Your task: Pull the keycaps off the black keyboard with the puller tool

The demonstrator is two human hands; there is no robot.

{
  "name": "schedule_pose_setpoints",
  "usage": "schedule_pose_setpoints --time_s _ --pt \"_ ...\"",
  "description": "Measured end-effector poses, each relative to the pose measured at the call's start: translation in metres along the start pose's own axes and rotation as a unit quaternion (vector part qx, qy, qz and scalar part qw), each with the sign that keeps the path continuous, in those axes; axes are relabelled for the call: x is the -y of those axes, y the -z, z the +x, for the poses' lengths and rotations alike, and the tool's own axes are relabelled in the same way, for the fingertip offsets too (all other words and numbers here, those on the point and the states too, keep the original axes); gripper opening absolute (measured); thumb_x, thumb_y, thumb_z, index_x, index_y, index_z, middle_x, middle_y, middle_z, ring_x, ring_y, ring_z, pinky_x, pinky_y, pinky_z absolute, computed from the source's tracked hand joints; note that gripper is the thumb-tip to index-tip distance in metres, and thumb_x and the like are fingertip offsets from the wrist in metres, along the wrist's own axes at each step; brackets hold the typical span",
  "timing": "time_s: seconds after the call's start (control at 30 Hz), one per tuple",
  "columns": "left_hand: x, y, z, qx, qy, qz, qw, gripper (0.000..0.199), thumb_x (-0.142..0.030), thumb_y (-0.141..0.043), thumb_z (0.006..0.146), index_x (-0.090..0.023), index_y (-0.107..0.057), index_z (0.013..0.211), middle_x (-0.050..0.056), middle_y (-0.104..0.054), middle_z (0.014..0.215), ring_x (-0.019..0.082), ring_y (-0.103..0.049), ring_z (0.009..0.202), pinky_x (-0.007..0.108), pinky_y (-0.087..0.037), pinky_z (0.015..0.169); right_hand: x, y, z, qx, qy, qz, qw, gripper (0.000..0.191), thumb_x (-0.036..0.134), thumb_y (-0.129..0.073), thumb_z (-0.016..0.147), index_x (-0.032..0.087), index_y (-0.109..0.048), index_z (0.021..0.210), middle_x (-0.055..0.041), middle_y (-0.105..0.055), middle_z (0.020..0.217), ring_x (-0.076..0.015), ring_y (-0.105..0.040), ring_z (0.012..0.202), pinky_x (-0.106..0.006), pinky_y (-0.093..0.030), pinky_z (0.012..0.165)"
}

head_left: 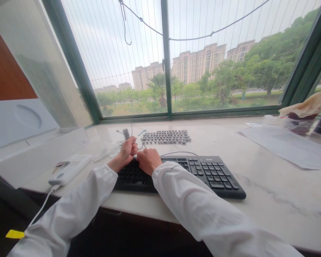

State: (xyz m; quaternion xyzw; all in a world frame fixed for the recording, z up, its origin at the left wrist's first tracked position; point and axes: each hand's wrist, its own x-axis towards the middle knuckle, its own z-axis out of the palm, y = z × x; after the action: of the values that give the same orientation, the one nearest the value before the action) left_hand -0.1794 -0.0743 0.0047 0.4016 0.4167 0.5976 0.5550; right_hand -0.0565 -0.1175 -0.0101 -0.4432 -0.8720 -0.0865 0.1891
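Note:
My left hand [128,150] is closed in a fist above the left part of a black keyboard [216,175]. A short grey, stubby piece [126,134] sticks up at the top of this fist; its kind is not clear. Right beside it, my right hand [149,160] is closed with the knuckles up, low over the keyboard. Whatever its fingers hold is hidden. Behind the keyboard, loose keycaps [166,137] lie in rows on the white counter [267,185]. The hands and sleeves cover part of the keyboard.
A white power strip [68,171] with a plugged-in cable lies to the left, near a white open box [40,153]. Thin cables and a small blue tool [142,132] lie behind my hands. Paper sheets [289,144] and a bag are at the right. A window stands behind.

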Motion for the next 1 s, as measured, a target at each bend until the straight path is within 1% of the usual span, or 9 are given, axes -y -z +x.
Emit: schedule_pose_setpoints --time_s 0.2,0.4,0.53,0.67,0.87,1.0 --pt "0.0000 -0.0002 0.0000 -0.007 0.001 -0.005 1.000 0.034 -0.024 -0.059 0.067 -0.021 -0.025 0.060 -0.011 -0.019 0.041 0.003 -0.012 0.032 0.018 -0.007 0.032 -0.0002 0.0001 0.0006 0.000 -0.007 0.006 1.000 0.025 0.026 -0.046 0.086 0.017 -0.069 0.082 -0.0117 -0.070 0.082 -0.0222 -0.066 0.078 -0.030 -0.045 0.066" --pt "0.0003 0.0004 0.0004 -0.001 0.004 -0.014 1.000 0.034 -0.024 -0.057 0.068 -0.021 -0.025 0.060 -0.011 -0.018 0.041 0.003 -0.012 0.032 0.019 -0.006 0.033 -0.0004 0.0012 -0.0001 0.007 -0.020 0.011 1.000 0.025 0.025 -0.046 0.086 0.018 -0.069 0.082 -0.0111 -0.070 0.084 -0.0215 -0.066 0.079 -0.029 -0.045 0.068" --pt "0.0011 0.0008 0.0009 -0.001 0.001 -0.017 1.000 0.033 -0.025 -0.057 0.068 -0.021 -0.025 0.059 -0.011 -0.019 0.040 0.003 -0.012 0.032 0.020 -0.006 0.033 -0.0005 0.0006 0.0000 0.010 -0.026 0.006 1.000 0.025 0.028 -0.047 0.086 0.019 -0.070 0.084 -0.0101 -0.070 0.084 -0.0223 -0.067 0.078 -0.030 -0.045 0.067" --pt "0.0017 0.0017 0.0018 0.001 -0.001 -0.017 1.000 0.034 -0.025 -0.057 0.067 -0.021 -0.025 0.059 -0.011 -0.019 0.040 0.003 -0.012 0.032 0.020 -0.006 0.033 -0.0003 0.0015 0.0005 0.027 -0.028 -0.002 0.999 0.027 0.031 -0.045 0.089 0.021 -0.069 0.088 -0.0096 -0.070 0.086 -0.0220 -0.067 0.079 -0.030 -0.045 0.068" --pt "0.0021 0.0024 0.0023 0.002 0.003 -0.025 1.000 0.034 -0.024 -0.057 0.067 -0.022 -0.024 0.060 -0.012 -0.018 0.041 0.003 -0.012 0.032 0.020 -0.007 0.033 0.0013 0.0064 0.0000 0.047 -0.032 -0.021 0.998 0.029 0.032 -0.043 0.090 0.019 -0.069 0.091 -0.0111 -0.070 0.087 -0.0225 -0.066 0.081 -0.030 -0.044 0.068" --pt "0.0024 0.0025 0.0021 -0.002 0.002 -0.030 1.000 0.033 -0.023 -0.057 0.067 -0.022 -0.025 0.061 -0.012 -0.020 0.041 0.003 -0.013 0.031 0.020 -0.006 0.033 0.0021 0.0089 0.0004 0.065 -0.042 -0.023 0.997 0.030 0.033 -0.043 0.091 0.021 -0.070 0.095 -0.0110 -0.070 0.090 -0.0224 -0.066 0.084 -0.031 -0.044 0.070"
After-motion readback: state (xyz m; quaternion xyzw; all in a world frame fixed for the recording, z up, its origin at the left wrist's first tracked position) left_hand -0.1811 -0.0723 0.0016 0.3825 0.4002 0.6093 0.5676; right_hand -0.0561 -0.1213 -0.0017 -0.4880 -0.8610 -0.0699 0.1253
